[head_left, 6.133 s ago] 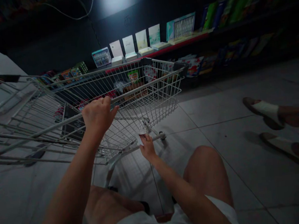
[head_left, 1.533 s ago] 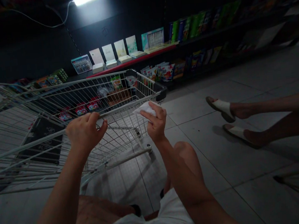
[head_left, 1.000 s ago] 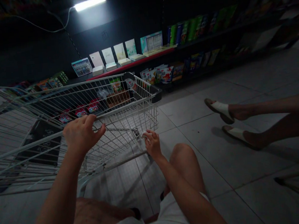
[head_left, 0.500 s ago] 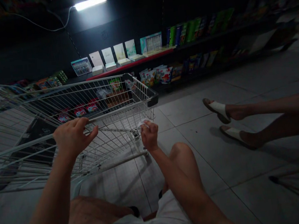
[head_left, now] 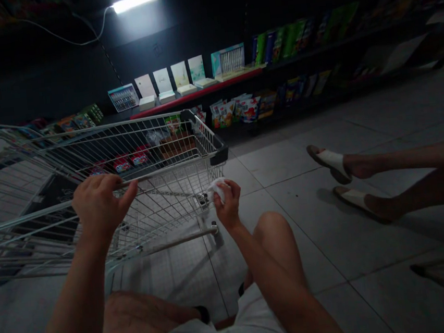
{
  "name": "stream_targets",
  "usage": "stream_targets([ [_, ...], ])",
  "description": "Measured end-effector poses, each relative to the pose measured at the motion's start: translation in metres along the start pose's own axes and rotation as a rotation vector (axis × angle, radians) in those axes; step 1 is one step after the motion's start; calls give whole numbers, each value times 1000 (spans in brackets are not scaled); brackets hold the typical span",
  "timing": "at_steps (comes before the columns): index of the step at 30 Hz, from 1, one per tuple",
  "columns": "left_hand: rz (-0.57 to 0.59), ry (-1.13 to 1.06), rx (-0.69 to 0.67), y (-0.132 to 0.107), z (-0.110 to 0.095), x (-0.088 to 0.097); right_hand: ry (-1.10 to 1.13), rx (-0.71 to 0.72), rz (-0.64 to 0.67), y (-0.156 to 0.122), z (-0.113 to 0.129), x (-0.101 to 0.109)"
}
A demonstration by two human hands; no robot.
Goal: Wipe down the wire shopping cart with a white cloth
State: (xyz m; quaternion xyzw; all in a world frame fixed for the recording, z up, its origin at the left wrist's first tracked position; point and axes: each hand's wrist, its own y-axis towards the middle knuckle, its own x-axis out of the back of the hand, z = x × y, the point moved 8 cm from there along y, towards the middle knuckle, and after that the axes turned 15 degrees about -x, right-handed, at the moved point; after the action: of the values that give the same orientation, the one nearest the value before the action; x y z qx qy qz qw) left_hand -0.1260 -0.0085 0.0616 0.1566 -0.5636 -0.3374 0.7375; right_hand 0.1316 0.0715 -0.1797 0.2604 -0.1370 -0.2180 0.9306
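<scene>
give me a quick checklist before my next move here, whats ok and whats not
1. Left hand on the shopping cart's near top rail: ok, curled over it.
2. White cloth secure in the right hand: ok, bunched between fingers and thumb.
3. Cloth touching the cart's wires: cannot tell.
4. Other person's sandals apart from the cart: ok.
5. Front caster locked: cannot tell.
6. Lighting low down: not ok, dim.

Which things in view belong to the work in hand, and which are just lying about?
In use:
- silver metal wire shopping cart, its top rail under the left grip
- crumpled white cloth or tissue, in the right grip

Just about:
- long white tube light
- pale rectangular upright booklets
- colourful plastic packets
- brown cardboard box
</scene>
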Motion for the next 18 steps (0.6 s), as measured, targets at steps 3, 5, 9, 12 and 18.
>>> stream_targets([
  [3,-75,-114,-67,24,-40,-1,-56,-19,152,-31,-26,-19],
  [5,-68,-174,-160,44,-74,-8,-85,-63,229,-55,-50,-27],
  [9,47,-261,-251,74,-125,-33,-67,-127,288,-66,-70,-25],
  [12,186,-214,-251,78,-140,-55,-4,-177,124,-31,-53,-3],
  [18,161,-139,-232,68,-138,-64,92,-83,34,17,-13,1],
])
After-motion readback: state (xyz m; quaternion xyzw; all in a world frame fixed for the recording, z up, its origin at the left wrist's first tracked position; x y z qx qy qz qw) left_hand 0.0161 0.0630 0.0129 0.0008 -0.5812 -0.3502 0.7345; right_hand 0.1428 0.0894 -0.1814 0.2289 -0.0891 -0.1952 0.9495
